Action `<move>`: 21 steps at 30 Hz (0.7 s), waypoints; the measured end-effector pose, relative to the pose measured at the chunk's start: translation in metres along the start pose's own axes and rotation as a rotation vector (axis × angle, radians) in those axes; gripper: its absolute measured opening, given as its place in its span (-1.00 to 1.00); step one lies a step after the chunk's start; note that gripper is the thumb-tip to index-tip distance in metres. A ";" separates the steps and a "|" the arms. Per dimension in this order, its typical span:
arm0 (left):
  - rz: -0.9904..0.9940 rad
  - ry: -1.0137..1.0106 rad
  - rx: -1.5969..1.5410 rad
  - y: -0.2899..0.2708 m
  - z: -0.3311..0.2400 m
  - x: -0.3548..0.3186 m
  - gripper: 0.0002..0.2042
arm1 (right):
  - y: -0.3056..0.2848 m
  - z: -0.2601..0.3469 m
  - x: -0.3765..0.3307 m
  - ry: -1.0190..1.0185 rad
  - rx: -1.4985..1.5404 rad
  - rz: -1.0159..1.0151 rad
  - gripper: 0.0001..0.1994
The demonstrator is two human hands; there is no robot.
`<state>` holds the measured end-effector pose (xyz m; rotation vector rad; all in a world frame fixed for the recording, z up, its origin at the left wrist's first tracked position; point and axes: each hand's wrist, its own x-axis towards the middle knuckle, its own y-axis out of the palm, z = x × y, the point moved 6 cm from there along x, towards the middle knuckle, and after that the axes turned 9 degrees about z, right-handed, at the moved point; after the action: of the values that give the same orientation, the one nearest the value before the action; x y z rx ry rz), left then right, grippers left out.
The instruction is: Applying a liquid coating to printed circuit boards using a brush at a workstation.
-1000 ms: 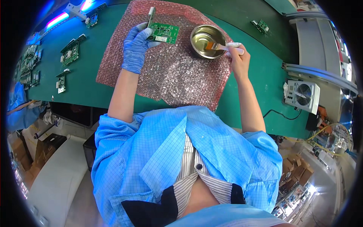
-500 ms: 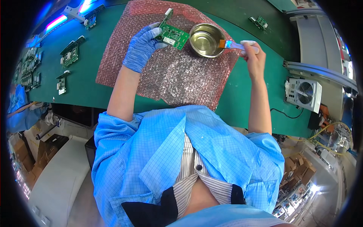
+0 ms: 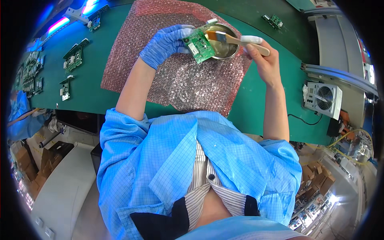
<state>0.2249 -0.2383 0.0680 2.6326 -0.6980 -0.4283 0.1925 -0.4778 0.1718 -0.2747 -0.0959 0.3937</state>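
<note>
My left hand (image 3: 166, 45), in a blue glove with pale fingertips, grips a green circuit board (image 3: 201, 47) by its left edge. The board is held tilted in front of a round metal bowl (image 3: 233, 51) and hides part of it. My right hand (image 3: 264, 58), bare but for white finger covers, is closed round the light handle of a flat brush (image 3: 236, 40). The orange-brown bristles reach over the bowl to the board's upper right edge; whether they touch it I cannot tell. Pink bubble wrap (image 3: 176, 82) lies under the bowl and both hands.
Several other circuit boards (image 3: 75, 56) rest on the green table (image 3: 92, 90) at the left, and one board (image 3: 273, 22) at the far right. A white fan unit (image 3: 323, 98) with a cable stands at the right edge. A lit lamp (image 3: 60, 25) glows at the upper left.
My left hand has moved right, bringing the circuit board in front of the bowl and turning it. The brush has come up out of the bowl and left toward the board.
</note>
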 end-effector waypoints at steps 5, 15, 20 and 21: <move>0.082 -0.042 0.095 0.009 -0.007 -0.004 -0.50 | 0.017 0.003 0.014 -0.008 -0.002 0.160 -0.72; 0.023 0.026 0.004 -0.004 0.002 -0.004 -0.54 | 0.016 -0.012 0.010 0.065 -0.034 0.068 -0.73; -0.054 0.095 -0.086 -0.009 -0.008 -0.007 -0.57 | -0.014 -0.020 -0.007 0.008 0.199 -0.272 -0.75; -0.043 0.127 -0.055 -0.007 -0.013 -0.008 -0.58 | -0.019 -0.022 -0.010 -0.044 0.288 -0.329 -0.76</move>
<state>0.2257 -0.2253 0.0777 2.6001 -0.5814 -0.2845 0.1933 -0.5041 0.1561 0.0353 -0.1238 0.0832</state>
